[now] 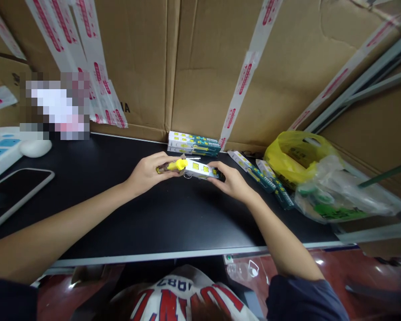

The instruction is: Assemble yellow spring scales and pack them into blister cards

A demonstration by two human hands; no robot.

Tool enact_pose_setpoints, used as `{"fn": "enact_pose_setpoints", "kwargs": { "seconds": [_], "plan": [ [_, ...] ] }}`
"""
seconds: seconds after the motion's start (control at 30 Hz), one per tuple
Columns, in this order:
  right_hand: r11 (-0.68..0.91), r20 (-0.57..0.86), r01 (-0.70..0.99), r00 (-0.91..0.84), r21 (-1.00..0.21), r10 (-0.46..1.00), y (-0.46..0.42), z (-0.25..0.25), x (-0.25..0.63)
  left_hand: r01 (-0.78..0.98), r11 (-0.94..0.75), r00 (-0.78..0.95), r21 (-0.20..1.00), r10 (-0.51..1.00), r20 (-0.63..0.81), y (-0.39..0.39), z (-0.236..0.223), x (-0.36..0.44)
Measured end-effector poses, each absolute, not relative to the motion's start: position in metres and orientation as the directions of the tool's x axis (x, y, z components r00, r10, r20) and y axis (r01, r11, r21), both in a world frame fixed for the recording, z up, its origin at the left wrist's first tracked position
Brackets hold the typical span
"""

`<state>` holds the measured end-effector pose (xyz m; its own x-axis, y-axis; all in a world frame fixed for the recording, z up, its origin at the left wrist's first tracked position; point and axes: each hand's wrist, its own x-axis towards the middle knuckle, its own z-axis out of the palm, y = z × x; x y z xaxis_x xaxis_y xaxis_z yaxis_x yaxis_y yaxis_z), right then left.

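Over the middle of the black table, my left hand (152,171) is closed around a screwdriver (172,166) with a yellow and clear brownish handle. My right hand (229,178) grips the far end of a slim white and green cardboard box (198,169) with yellow lettering. The box's left end meets the yellow end of the handle, and a flap stands up there. A thin metal rod shows just behind the box; whether it belongs to the screwdriver I cannot tell. Behind my hands lies a stack of similar boxes (194,143).
More slim boxes (254,171) lie loose on the right, beside a yellow plastic bag (287,156) and a clear plastic bag (341,200). At left are a phone (13,196), a white power strip (2,149) and a white rounded object (35,148). Large taped cartons (207,67) wall the back.
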<state>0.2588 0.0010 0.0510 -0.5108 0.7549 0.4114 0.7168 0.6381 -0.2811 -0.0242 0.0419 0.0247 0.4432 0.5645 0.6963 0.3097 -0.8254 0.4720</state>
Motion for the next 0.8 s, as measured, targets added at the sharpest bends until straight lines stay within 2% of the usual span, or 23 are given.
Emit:
{"fn": "enact_pose_setpoints", "kwargs": {
  "seconds": [0.27, 0.47, 0.67, 0.8],
  "plan": [
    [0.670, 0.376, 0.663, -0.558, -0.335, 0.740, -0.003, 0.053, 0.256, 0.246, -0.713, 0.449, 0.657, 0.684, 0.575, 0.036, 0.021, -0.019],
    [0.686, 0.386, 0.624, -0.568, -0.374, 0.727, 0.000, 0.054, 0.261, 0.154, -0.683, 0.543, 0.714, 0.663, 0.516, 0.035, 0.028, -0.021],
    [0.689, 0.380, 0.578, -0.577, -0.437, 0.724, -0.002, 0.056, 0.258, 0.009, -0.425, 0.455, 0.905, 0.808, 0.375, 0.029, 0.029, -0.016],
    [0.688, 0.357, 0.579, -0.590, -0.437, 0.724, -0.004, 0.055, 0.254, -0.073, -0.314, 0.427, 0.947, 0.848, 0.314, 0.028, 0.027, -0.013]
  ]
}}
